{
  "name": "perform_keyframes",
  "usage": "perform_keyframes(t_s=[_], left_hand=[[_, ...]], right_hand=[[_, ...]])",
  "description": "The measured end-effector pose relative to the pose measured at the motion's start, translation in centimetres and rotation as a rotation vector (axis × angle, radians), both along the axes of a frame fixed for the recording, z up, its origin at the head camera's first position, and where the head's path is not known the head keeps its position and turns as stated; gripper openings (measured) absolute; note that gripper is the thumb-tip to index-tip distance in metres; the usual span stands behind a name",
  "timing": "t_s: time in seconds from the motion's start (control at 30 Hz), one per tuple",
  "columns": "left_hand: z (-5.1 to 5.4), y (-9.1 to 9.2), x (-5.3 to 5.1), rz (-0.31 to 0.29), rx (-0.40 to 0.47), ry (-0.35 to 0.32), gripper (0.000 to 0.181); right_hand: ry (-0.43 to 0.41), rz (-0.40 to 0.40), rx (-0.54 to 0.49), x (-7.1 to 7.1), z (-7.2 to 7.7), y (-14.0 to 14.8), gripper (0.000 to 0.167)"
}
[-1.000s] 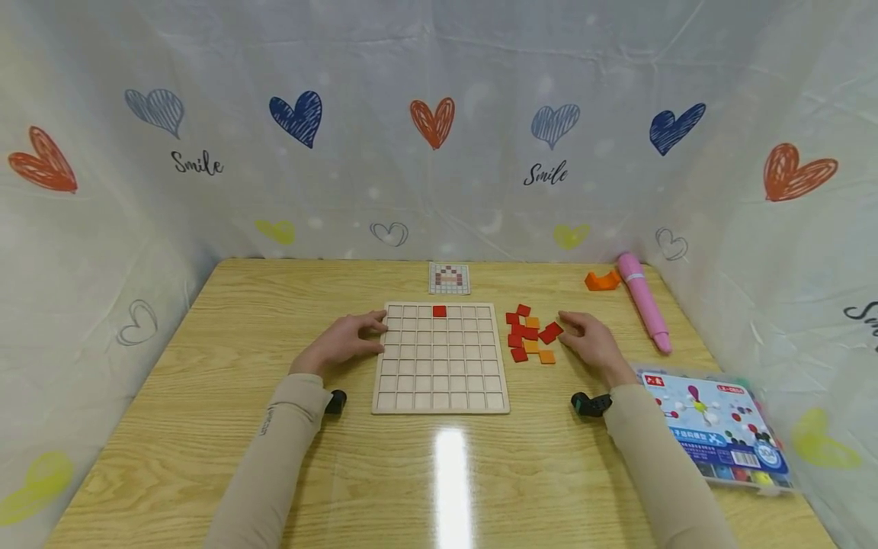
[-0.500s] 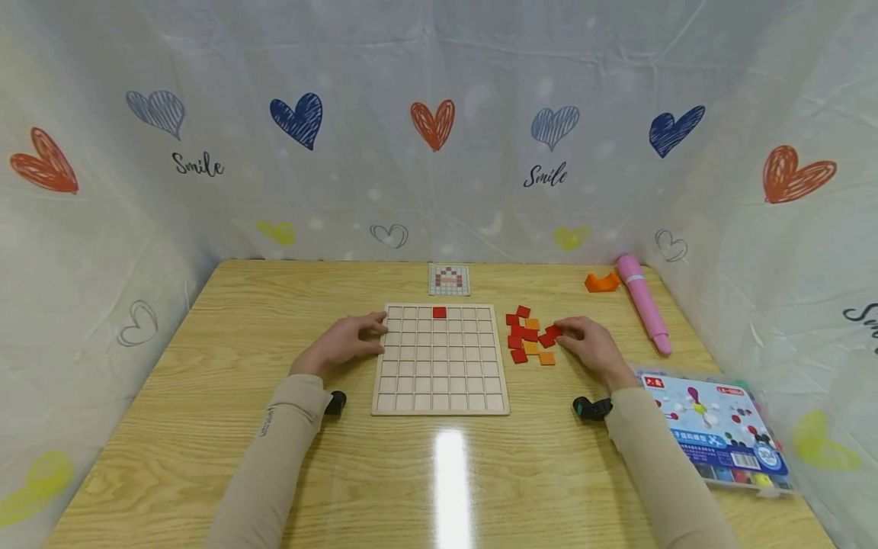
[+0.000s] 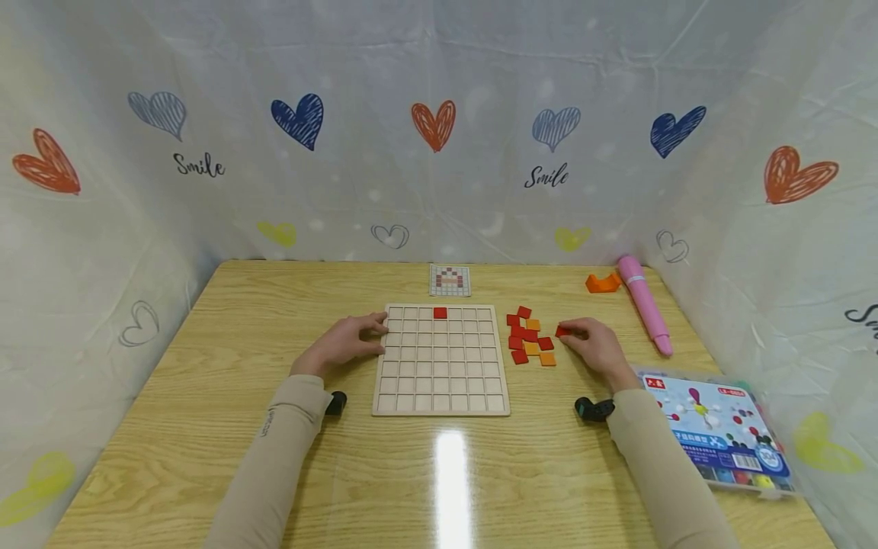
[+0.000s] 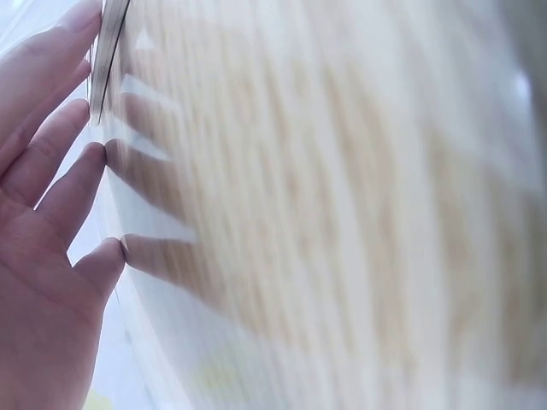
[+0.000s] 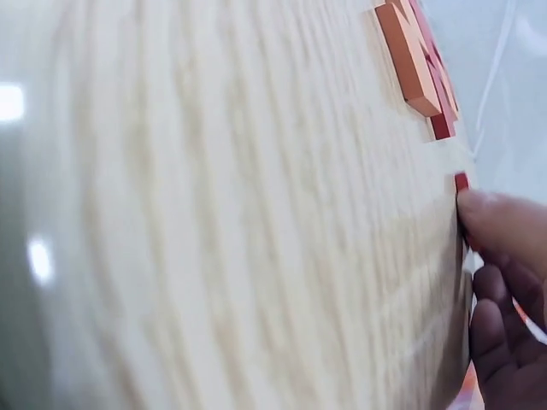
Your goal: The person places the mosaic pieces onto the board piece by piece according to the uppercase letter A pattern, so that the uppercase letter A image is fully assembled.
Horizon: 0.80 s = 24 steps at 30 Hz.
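Right hand (image 3: 595, 347) has a red tile (image 3: 561, 332) pinched thumb-to-finger, mostly hidden by the fingertips, loose tiles (image 3: 528, 335) just left of it. Left hand (image 3: 343, 341)'s fingers are spread loosely, touching the grid board (image 3: 442, 369)'s near edge, barely visible from that wrist.

A pink, pen-shaped object (image 3: 645, 305) lies at the far right of the counter (image 3: 535, 480), an orange notched piece (image 3: 602, 284) just beside it. Nearer sits a molecule-printed box (image 3: 723, 427). Heart-patterned white cloth (image 3: 480, 65) reading "Smile" hangs behind.
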<state>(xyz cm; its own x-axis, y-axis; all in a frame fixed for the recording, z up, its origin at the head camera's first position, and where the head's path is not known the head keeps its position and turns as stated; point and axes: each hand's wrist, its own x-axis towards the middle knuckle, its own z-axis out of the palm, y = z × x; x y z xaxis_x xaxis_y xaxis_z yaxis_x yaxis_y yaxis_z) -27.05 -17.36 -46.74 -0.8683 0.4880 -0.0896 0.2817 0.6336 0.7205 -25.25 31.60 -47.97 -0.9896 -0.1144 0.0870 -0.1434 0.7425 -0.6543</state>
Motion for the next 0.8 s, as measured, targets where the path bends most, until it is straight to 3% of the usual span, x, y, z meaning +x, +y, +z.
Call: perform_keyframes(t_s=[0.17,0.33,0.8], left_hand=[[0.24,0.02,0.04,-0.012,0.000,0.007,0.041],[0.21,0.02,0.02,-0.006,-0.002,-0.007,0.041],[-0.08,0.04,0.03,0.007,0.016,-0.023,0.043]], right_hand=[[0.000,-0.082,0.034,0.11,0.24,0.29,0.037],[-0.012,-0.080,0.051,-0.02,0.20,0.53,0.043],[-0.020,-0.065,0.053,-0.16,-0.02,0.42,0.035]])
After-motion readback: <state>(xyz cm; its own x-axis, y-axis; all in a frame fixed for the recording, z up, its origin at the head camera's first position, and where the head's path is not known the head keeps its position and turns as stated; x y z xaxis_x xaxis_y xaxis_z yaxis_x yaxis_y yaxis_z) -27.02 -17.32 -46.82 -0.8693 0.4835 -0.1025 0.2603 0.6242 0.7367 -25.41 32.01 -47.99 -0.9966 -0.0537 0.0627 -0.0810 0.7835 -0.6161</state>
